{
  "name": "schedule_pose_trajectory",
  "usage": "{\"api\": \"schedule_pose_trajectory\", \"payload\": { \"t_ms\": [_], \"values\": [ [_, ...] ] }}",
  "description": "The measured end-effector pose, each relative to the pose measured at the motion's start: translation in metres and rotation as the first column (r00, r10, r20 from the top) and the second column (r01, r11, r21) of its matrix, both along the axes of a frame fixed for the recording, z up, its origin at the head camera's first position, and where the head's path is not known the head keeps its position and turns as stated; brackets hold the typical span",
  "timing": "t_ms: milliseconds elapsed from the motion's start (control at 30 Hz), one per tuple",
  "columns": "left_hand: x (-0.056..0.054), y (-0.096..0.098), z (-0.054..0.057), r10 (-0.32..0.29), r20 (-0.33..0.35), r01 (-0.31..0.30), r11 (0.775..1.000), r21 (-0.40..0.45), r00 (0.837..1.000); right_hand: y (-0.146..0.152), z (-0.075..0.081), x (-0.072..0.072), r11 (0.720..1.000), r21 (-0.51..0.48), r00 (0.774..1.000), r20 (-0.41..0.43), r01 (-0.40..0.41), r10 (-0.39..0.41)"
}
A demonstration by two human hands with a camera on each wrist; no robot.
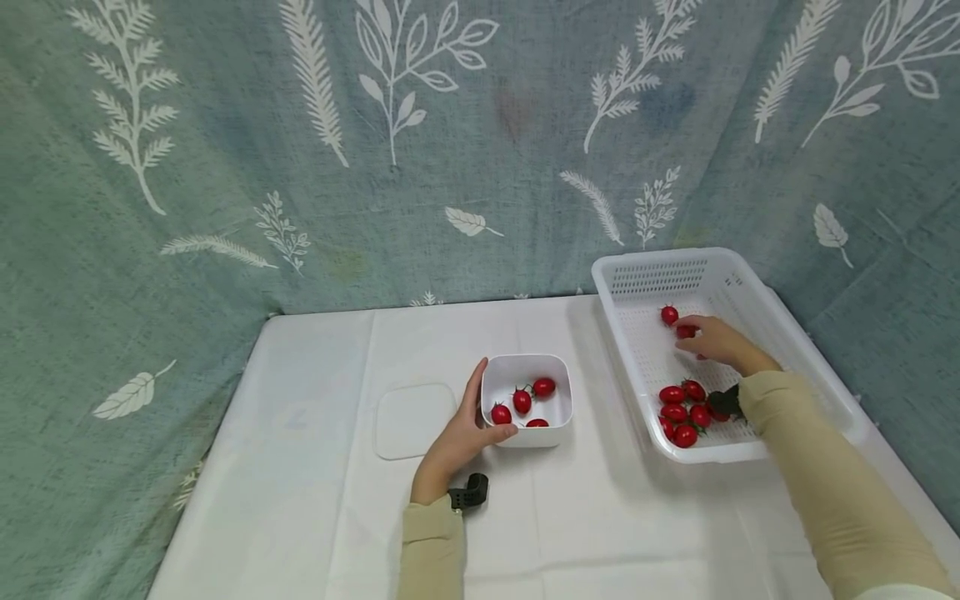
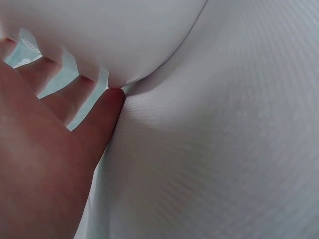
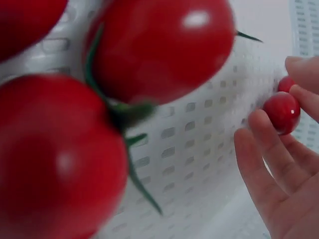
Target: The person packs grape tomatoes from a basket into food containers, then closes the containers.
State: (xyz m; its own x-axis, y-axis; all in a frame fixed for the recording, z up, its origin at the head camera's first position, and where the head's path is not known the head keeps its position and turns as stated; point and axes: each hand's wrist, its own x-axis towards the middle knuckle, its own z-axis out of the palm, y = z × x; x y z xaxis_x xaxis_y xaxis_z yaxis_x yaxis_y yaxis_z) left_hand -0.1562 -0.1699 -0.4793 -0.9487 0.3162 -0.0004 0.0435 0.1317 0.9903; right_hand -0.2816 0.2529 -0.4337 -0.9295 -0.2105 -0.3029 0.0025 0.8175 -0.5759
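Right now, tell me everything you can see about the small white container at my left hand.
The small white container looks like smooth plastic, squarish with rounded corners and an open top. It stands upright on the white-covered table, left of the basket. Four red tomatoes show inside, one partly hidden by the near rim. Your left hand grips it, fingers along its left side and thumb at the near side.
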Motion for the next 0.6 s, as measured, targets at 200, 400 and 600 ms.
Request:
{"api": "schedule_pose_trajectory", "payload": {
  "t_ms": [200,400,600],
  "values": [
    [0.004,0.001,0.013,-0.015,0.022,0.015,1.000,-0.002,1.000,-0.003,0.003,0.004,0.999,0.020,0.999,0.014,-0.033,0.033],
    [0.010,0.001,0.029,-0.042,0.047,0.041,0.999,0.014,0.998,-0.001,0.010,0.010,0.996,-0.016,0.994,0.067,-0.083,0.084],
    [0.009,0.000,0.027,-0.042,0.057,0.041,0.999,0.029,0.997,-0.002,0.018,0.017,0.992,-0.036,0.992,0.027,-0.123,0.124]
  ]
}}
